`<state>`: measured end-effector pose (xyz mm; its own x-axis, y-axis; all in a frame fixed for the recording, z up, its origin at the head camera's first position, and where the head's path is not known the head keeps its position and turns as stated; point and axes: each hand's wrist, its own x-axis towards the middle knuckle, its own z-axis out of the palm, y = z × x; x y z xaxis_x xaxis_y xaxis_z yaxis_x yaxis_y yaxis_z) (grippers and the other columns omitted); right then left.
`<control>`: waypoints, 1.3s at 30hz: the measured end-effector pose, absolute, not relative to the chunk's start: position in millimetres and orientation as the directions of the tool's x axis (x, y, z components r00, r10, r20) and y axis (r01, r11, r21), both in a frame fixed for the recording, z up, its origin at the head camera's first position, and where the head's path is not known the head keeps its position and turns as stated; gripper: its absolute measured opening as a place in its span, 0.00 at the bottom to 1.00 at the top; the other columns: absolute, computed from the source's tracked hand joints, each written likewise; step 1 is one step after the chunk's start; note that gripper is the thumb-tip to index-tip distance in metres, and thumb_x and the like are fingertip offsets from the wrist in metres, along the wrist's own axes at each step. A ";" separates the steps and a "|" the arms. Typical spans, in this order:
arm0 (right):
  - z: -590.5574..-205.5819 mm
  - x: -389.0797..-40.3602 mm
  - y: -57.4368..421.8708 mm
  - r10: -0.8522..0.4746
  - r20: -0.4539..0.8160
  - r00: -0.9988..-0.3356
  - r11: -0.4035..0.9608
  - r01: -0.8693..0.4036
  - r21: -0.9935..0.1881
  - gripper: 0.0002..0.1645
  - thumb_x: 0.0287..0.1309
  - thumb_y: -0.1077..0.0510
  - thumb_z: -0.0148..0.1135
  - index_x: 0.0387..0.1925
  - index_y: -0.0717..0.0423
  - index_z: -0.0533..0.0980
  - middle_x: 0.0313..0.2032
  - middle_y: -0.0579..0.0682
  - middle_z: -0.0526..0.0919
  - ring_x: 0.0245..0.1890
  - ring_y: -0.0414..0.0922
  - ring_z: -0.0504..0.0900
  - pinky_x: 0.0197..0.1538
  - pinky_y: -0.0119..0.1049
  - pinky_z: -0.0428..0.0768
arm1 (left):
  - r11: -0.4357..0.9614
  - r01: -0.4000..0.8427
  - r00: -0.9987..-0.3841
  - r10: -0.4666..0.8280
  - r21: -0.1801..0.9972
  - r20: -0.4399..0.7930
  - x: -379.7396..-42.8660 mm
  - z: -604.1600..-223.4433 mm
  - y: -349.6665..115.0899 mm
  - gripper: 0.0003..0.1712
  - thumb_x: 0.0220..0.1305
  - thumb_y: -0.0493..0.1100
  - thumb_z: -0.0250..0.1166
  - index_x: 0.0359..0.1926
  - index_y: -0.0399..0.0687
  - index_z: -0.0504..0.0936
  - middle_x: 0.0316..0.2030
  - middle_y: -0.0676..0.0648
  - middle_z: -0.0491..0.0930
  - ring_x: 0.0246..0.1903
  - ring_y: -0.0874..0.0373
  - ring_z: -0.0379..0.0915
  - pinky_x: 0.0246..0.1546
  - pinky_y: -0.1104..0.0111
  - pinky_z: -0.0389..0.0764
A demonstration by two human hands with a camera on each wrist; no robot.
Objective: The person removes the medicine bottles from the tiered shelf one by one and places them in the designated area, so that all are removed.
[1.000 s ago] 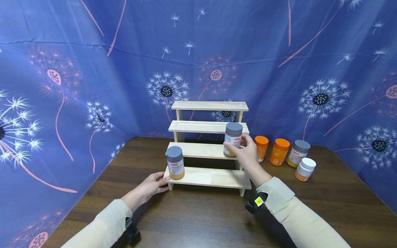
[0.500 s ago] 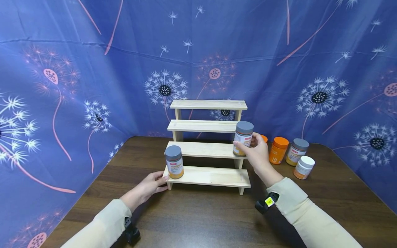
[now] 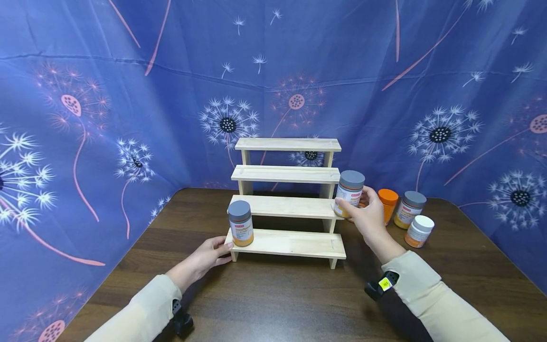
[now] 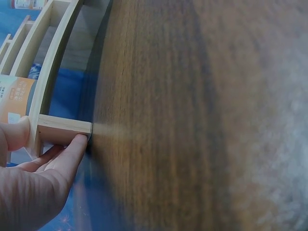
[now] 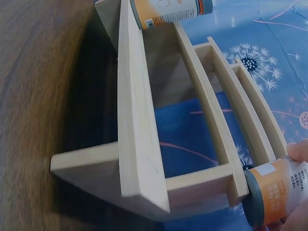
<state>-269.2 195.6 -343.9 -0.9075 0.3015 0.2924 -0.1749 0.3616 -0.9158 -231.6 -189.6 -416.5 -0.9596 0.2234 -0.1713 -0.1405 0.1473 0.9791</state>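
Observation:
A pale wooden tiered rack (image 3: 290, 242) stands on the table. My left hand (image 3: 201, 261) grips its lower left end; in the left wrist view the thumb lies by the shelf edge and the fingers press against the short leg (image 4: 65, 125). Upright on the left of the lowest shelf is a grey-lidded supplement jar (image 3: 241, 225). My right hand (image 3: 372, 218) holds another grey-lidded supplement jar (image 3: 349, 194) by its sides, at the right end of the second-lowest shelf. In the right wrist view this held jar (image 5: 276, 185) is beside that shelf's end; contact cannot be told.
To the right stand an orange jar (image 3: 388, 199), a grey-lidded jar (image 3: 409, 211) and a smaller white-lidded jar (image 3: 419, 231). Another orange jar is mostly hidden behind my right hand. A blue dandelion-print cloth (image 3: 367, 61) hangs behind the dark wooden table (image 3: 273, 299).
My right hand has carried its jar rightward, from over the second-lowest shelf to that shelf's right end. The left hand, the rack and the jar on the lowest shelf keep their places.

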 end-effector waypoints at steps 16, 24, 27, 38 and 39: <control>-344.9 -262.8 211.3 0.287 0.281 -0.916 0.399 -0.153 -0.904 0.41 0.54 0.47 0.71 0.65 0.56 0.65 0.55 0.57 0.77 0.48 0.42 0.73 0.49 0.24 0.72 | 0.142 -0.146 -0.965 0.197 0.979 -0.172 -230.6 -417.2 -187.7 0.27 0.74 0.36 0.49 0.66 0.22 0.57 0.60 0.26 0.68 0.57 0.45 0.72 0.61 0.53 0.77; -348.0 -260.3 216.0 0.306 0.316 -0.898 0.436 -0.163 -0.885 0.40 0.52 0.50 0.72 0.63 0.59 0.67 0.51 0.58 0.76 0.46 0.42 0.71 0.44 0.23 0.71 | 0.142 -0.148 -0.968 0.184 0.979 -0.173 -229.4 -416.7 -186.4 0.27 0.74 0.36 0.50 0.66 0.22 0.58 0.59 0.27 0.69 0.56 0.46 0.72 0.60 0.53 0.77; -355.5 -260.4 220.9 0.322 0.299 -0.898 0.447 -0.134 -0.884 0.42 0.52 0.49 0.73 0.63 0.61 0.66 0.49 0.57 0.75 0.45 0.43 0.70 0.43 0.25 0.70 | 0.141 -0.147 -0.966 0.190 0.979 -0.172 -228.1 -416.2 -186.9 0.27 0.74 0.36 0.49 0.66 0.21 0.57 0.60 0.26 0.68 0.57 0.45 0.72 0.61 0.53 0.77; -376.0 -264.2 240.7 0.367 0.237 -0.899 0.393 -0.081 -0.916 0.41 0.54 0.52 0.71 0.63 0.63 0.64 0.53 0.55 0.72 0.47 0.41 0.68 0.43 0.25 0.69 | 0.148 -0.128 -0.965 0.211 0.981 -0.157 -228.4 -417.2 -187.7 0.27 0.74 0.37 0.49 0.66 0.20 0.58 0.57 0.28 0.71 0.55 0.49 0.73 0.61 0.53 0.77; -377.4 -264.1 242.6 0.370 0.230 -0.900 0.394 -0.072 -0.916 0.41 0.54 0.52 0.71 0.63 0.63 0.63 0.53 0.56 0.72 0.47 0.41 0.68 0.42 0.24 0.69 | 0.149 -0.123 -0.964 0.218 0.981 -0.153 -228.6 -417.5 -188.0 0.27 0.74 0.37 0.49 0.66 0.20 0.57 0.56 0.28 0.71 0.55 0.49 0.72 0.61 0.53 0.76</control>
